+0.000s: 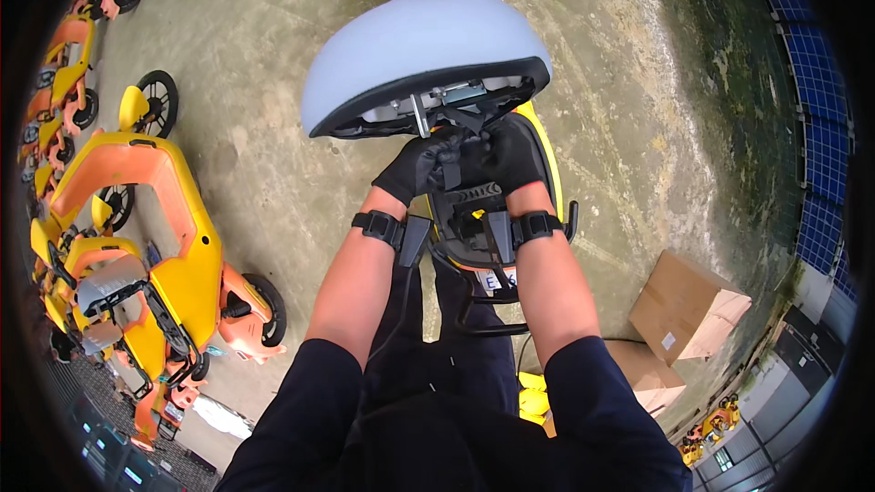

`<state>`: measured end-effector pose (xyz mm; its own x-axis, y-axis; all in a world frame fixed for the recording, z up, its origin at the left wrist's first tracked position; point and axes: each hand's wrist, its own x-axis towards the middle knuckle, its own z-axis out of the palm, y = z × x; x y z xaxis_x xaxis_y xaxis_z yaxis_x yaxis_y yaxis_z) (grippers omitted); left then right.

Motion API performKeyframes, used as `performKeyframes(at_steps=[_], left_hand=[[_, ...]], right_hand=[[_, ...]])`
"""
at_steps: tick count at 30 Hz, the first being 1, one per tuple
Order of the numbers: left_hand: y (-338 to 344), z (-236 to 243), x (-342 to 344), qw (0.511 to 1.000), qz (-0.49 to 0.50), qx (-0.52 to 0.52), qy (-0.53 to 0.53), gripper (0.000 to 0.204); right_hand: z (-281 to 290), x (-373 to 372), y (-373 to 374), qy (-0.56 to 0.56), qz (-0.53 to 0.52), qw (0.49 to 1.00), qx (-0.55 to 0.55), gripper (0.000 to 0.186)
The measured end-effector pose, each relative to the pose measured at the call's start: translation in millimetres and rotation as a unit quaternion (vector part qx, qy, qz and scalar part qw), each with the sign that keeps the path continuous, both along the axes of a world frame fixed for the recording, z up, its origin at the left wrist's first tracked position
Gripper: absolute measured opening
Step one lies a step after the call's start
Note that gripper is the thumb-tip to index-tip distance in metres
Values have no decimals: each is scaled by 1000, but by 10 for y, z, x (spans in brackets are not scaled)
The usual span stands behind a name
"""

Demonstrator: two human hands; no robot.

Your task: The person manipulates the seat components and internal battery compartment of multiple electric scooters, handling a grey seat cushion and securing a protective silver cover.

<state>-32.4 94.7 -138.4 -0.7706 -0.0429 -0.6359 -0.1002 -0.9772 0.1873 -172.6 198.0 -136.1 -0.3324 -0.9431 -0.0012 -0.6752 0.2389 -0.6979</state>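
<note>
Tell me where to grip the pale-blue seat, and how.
Probably by both ends of its dark rim, coming from left and right: the pale-blue seat is tipped up, rim ends uncovered, while metal parts crowd the underside's middle.

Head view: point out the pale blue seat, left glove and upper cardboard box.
Pale blue seat (421,47): head view, rounded outer shell.
Left glove (419,162): head view, back.
Upper cardboard box (682,308): head view, broad face.
</note>
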Motion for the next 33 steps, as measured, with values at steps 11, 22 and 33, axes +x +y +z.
performKeyframes(at_steps=[11,22,33], left_hand=[[293,-324,22,984,147,-62,75,6],[378,-372,147,861,45,-499,-84,22],[-153,68,409,454,-197,-862,-107,17]], right_hand=[[374,224,-11,-245,-186,935,-174,26],[78,149,-3,-404,-412,815,-44,18],[424,-349,349,-608,-377,683,-147,34]])
